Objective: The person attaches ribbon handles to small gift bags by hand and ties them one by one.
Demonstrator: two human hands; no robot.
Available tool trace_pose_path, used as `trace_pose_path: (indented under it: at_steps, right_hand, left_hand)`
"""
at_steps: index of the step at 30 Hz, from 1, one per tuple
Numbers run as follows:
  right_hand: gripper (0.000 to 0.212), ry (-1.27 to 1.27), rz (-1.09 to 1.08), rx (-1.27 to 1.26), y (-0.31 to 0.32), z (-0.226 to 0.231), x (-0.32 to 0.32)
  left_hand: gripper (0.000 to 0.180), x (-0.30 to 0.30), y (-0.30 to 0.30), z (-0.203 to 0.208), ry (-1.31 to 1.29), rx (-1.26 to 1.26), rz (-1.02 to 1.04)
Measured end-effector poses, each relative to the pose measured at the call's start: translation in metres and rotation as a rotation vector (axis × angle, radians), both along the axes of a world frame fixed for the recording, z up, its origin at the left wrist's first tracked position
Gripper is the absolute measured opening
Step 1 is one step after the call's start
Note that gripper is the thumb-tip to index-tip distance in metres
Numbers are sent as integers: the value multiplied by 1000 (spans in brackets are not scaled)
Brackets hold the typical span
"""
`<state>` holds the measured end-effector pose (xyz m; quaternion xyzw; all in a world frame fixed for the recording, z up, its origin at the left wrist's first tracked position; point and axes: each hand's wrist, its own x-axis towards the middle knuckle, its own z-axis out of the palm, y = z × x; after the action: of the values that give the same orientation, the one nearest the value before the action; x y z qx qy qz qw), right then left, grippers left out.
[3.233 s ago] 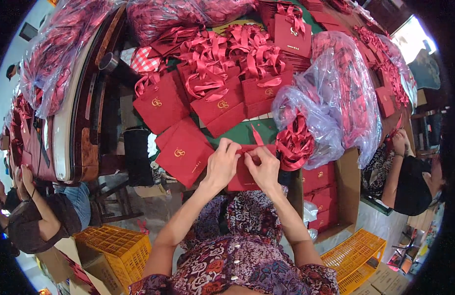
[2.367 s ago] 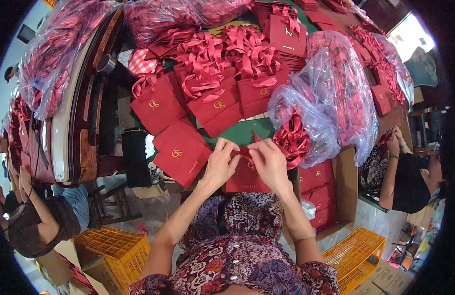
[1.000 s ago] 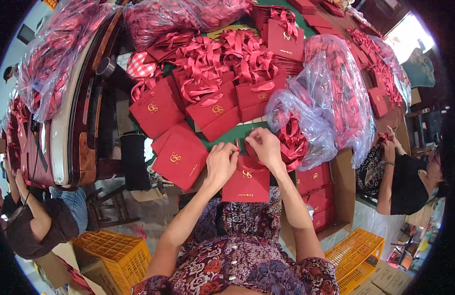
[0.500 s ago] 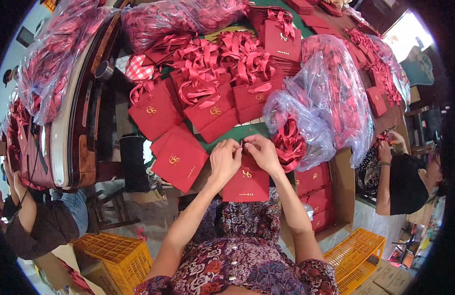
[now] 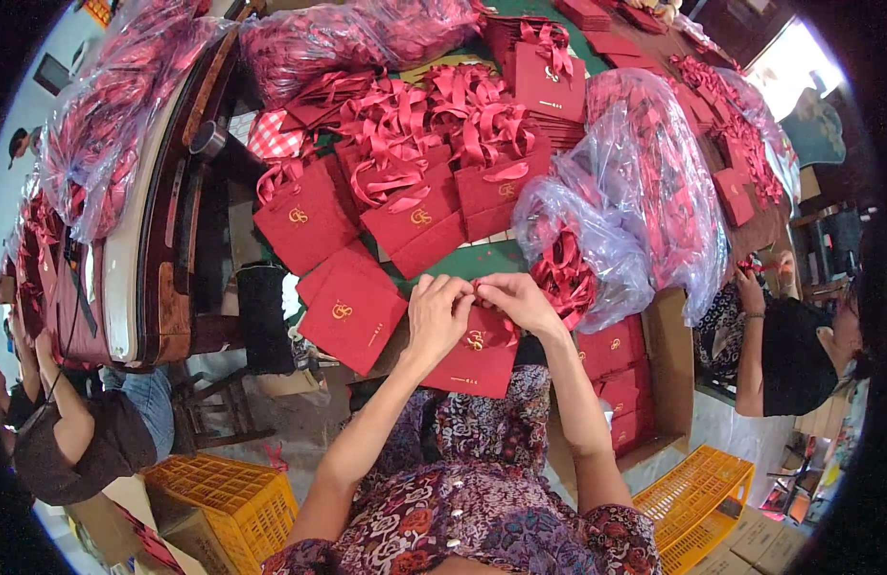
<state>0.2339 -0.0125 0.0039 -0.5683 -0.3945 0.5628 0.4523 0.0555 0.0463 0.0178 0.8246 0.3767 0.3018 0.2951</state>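
Note:
A red paper bag with a gold emblem hangs tilted in front of my lap. My left hand is closed on its upper left part. My right hand pinches a small bit of red ribbon at the bag's top edge, close to my left fingertips; most of that ribbon is hidden by the fingers. Just left of my hands lie flat red bags without visible handles. Beyond them stand finished-looking red bags with looped ribbon handles piled on top.
Right of my hands, a clear plastic sack holds red ribbons. A cardboard box with red bags stands below it. Yellow crates sit on the floor at both sides. A co-worker works at the right, others at the left.
The bag in my hands has tilted, its lower end swinging slightly left. My right hand has shifted a little, its fingertips now pinched closer together at the bag's top.

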Motion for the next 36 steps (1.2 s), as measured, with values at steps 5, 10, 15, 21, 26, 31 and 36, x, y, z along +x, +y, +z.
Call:
trace_pose_path:
  at_steps: [5, 10, 15, 21, 26, 31, 36]
  right_hand:
    - [18, 27, -120, 67, -3, 5, -9]
    - [18, 147, -316, 83, -11, 22, 3]
    - [18, -20, -359, 28, -7, 28, -1]
    - [23, -251, -448, 110, 13, 22, 12]
    - [28, -436, -488, 199, 9, 14, 4]
    - [53, -743, -410, 305, -11, 41, -38]
    - [57, -447, -195, 251, -21, 45, -72]
  left_hand:
    - [9, -3, 4, 4, -71, 59, -73]
    - [59, -31, -4, -2, -145, -345, -99]
    - [74, -49, -33, 16, -52, -436, -270]
    - [62, -75, -39, 29, 46, -410, -314]
    - [58, -80, -39, 34, 36, -436, -201]
    - [46, -83, -34, 49, 28, -478, -32]
    - [55, -67, -41, 80, 26, -428, -164]
